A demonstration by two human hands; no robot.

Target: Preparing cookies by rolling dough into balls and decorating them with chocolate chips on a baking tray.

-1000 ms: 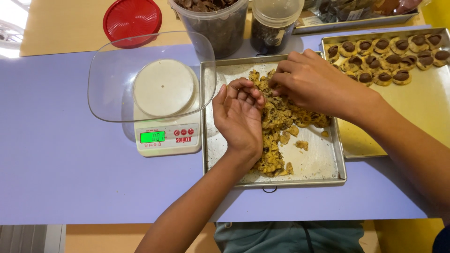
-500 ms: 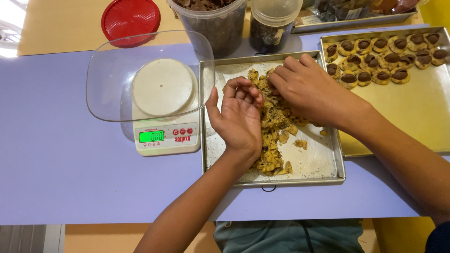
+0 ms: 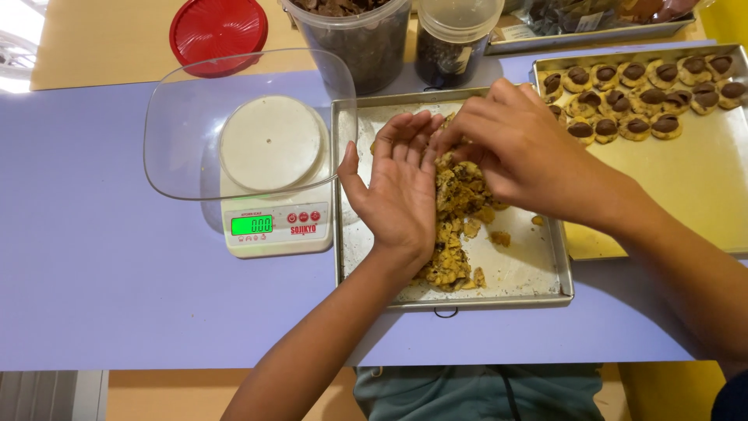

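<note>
Cookie dough (image 3: 456,214) heaped in metal tray (image 3: 538,288) on table (image 3: 117,288), pinched by right hand (image 3: 518,152) against cupped, open left hand (image 3: 401,187); best portioned small, evenly.

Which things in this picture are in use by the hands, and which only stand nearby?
In use:
left hand and right hand, both on the cookie dough
steel tray holding the dough

Standing nearby:
kitchen scale with clear bowl
gold tray of topped cookies
red lid
two containers
</note>
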